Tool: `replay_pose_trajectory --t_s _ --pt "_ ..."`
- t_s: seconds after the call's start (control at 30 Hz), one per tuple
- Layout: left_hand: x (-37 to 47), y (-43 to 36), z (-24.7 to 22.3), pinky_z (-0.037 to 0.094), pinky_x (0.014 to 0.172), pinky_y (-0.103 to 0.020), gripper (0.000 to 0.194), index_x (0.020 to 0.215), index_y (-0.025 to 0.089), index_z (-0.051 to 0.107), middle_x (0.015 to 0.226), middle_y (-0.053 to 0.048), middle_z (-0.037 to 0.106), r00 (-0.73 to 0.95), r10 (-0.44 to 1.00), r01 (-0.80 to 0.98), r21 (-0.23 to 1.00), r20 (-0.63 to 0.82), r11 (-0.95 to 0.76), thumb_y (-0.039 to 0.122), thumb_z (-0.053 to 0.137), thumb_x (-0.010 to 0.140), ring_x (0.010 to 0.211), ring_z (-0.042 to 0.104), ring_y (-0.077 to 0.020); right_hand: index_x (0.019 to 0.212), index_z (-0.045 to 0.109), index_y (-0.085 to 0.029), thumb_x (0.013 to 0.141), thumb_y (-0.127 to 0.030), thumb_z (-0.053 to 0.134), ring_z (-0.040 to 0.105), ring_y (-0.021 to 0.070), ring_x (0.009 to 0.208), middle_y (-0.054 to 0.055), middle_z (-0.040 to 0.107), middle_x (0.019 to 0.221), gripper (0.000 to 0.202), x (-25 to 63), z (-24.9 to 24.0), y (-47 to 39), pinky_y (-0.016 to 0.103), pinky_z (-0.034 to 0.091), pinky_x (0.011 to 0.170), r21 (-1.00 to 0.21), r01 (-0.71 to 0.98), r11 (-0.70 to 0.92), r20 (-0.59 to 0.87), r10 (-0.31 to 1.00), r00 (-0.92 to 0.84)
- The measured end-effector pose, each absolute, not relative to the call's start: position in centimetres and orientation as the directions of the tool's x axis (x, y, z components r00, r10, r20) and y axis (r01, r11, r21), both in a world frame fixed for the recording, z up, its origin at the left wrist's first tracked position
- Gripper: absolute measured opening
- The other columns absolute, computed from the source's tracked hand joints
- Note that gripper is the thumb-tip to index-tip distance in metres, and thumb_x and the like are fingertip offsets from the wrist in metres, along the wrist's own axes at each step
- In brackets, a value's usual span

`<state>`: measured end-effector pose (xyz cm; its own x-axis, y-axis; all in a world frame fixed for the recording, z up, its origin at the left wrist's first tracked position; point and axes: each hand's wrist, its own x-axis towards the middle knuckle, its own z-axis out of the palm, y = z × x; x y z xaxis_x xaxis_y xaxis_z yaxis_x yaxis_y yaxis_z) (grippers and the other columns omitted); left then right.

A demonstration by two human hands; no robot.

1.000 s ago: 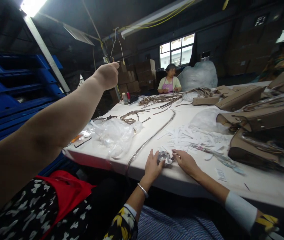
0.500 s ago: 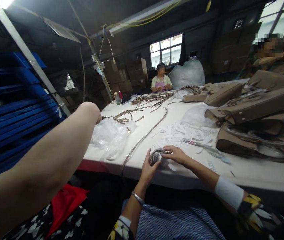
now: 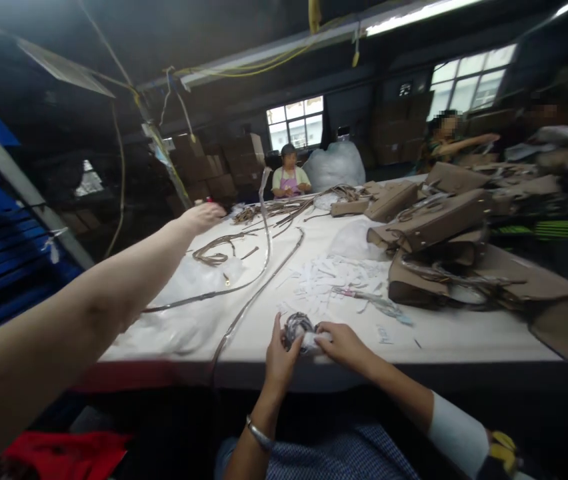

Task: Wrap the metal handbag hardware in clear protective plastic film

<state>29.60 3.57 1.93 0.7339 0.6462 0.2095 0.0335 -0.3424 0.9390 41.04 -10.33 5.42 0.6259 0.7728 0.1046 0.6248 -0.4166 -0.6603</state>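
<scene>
A coiled bundle of dark strap in clear plastic [image 3: 298, 324] is between my hands at the table's near edge. My left hand [image 3: 280, 360] curls round its left side, thumb in front. On the right, the fingers of my right hand [image 3: 347, 345] pinch the bundle and some whitish wrapping. A long plastic-wrapped strap [image 3: 259, 293] lies to the left of my hands and runs over the near edge. Paper slips [image 3: 334, 280] are scattered beyond the bundle.
A co-worker's bare arm [image 3: 114, 287] reaches across from the left. Another wrapped strap [image 3: 265, 220] curves upward near it. Brown handbags [image 3: 429, 217] are piled on the right, and loose straps [image 3: 214, 250] lie to the left. Another person [image 3: 290, 177] sits at the far end.
The view has swung to the right. The co-worker's arm has stretched farther over the table, and a second wrapped strap now shows, its end raised. My hands still hold the bundle.
</scene>
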Motion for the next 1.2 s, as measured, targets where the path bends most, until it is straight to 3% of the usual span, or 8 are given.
replay_pose_trajectory --t_s 0.13,0.4,0.7,0.83,0.9,1.03,1.13,1.2 --pt "29.9 3.0 0.3 0.027 0.114 -0.052 0.05 0.137 0.025 0.05 0.153 -0.009 0.035 0.734 0.42 0.068 0.558 0.534 -0.827 0.024 0.052 0.087 0.142 0.029 -0.0292 0.082 0.072 -0.017 0.085 -0.022 0.052 0.067 0.0152 0.062 0.003 0.074 0.067 0.021 41.0 5.0 -10.1 0.022 0.045 0.06 -0.674 0.583 -0.454 0.07 0.746 0.662" --pt "32.0 4.5 -4.5 0.046 0.101 -0.05 0.037 0.113 0.028 0.07 0.125 -0.005 0.066 0.8 0.161 -0.031 0.308 0.577 -0.951 0.024 0.048 0.084 0.117 0.061 -0.0271 0.092 0.077 -0.023 0.079 -0.03 0.054 0.07 0.0251 0.089 0.006 0.078 0.095 0.027 39.9 5.0 -9.4 0.03 0.047 0.077 -0.661 0.618 -0.425 0.174 0.715 0.678" --pt "31.8 6.3 -2.7 0.051 0.099 -0.041 0.033 0.105 0.033 0.073 0.117 0.001 0.07 0.805 0.415 -0.014 0.714 0.423 -0.7 0.042 0.06 0.077 0.112 0.064 -0.0287 0.089 0.076 -0.02 0.087 -0.028 0.052 0.069 0.0165 0.075 0.001 0.076 0.081 0.026 39.9 5.8 -9.6 0.023 0.05 0.07 -0.903 0.415 -0.112 0.227 0.695 0.682" --pt "31.6 6.8 1.1 0.047 0.102 -0.043 0.041 0.105 0.03 0.073 0.112 0.0 0.072 0.773 0.624 0.094 0.953 0.112 -0.287 0.055 0.062 0.075 0.119 0.059 -0.0305 0.124 0.062 -0.022 0.077 -0.041 0.071 0.058 0.0247 0.117 0.008 0.064 0.127 0.052 41.9 6.8 -11.7 0.035 0.041 0.103 -0.837 0.547 -0.018 0.376 0.707 0.599" --pt "32.0 6.2 3.0 0.051 0.097 -0.042 0.046 0.102 0.025 0.074 0.109 -0.003 0.074 0.82 0.573 0.057 0.994 0.008 -0.095 0.059 0.065 0.073 0.114 0.062 -0.0308 0.125 0.06 -0.022 0.068 -0.044 0.079 0.058 0.0283 0.117 0.008 0.064 0.126 0.065 42.7 6.6 -12.7 0.038 0.043 0.102 -0.873 0.485 -0.052 0.247 0.811 0.53" --pt "33.3 3.6 6.3 0.056 0.089 -0.04 0.054 0.106 0.017 0.073 0.103 -0.008 0.075 0.933 0.358 0.049 0.998 -0.031 -0.041 0.06 0.067 0.073 0.103 0.067 -0.0309 0.102 0.068 -0.017 0.068 -0.047 0.077 0.071 0.0186 0.063 0.002 0.072 0.077 0.046 44.4 6.0 -15.1 0.029 0.058 0.063 -0.992 -0.008 -0.129 -0.128 0.961 0.244" --pt "33.9 2.7 7.8 0.057 0.088 -0.04 0.062 0.113 0.017 0.07 0.113 -0.009 0.071 0.946 0.321 0.007 0.986 0.047 -0.164 0.062 0.066 0.071 0.106 0.066 -0.0312 0.091 0.068 -0.013 0.06 -0.037 0.085 0.066 0.0175 0.047 0.003 0.069 0.067 0.042 48.1 8.0 -18.5 0.029 0.057 0.05 -0.991 -0.132 0.007 -0.058 0.871 0.488" --pt "33.7 3.6 8.3 0.056 0.089 -0.04 0.063 0.114 0.019 0.07 0.115 -0.009 0.071 0.93 0.36 0.008 0.978 0.069 -0.209 0.063 0.066 0.069 0.108 0.065 -0.0316 0.087 0.065 -0.015 0.062 -0.04 0.083 0.066 0.0182 0.049 0.004 0.069 0.068 0.04 52.2 10.7 -21.6 0.031 0.057 0.049 -0.968 -0.028 0.251 0.123 0.568 0.814"
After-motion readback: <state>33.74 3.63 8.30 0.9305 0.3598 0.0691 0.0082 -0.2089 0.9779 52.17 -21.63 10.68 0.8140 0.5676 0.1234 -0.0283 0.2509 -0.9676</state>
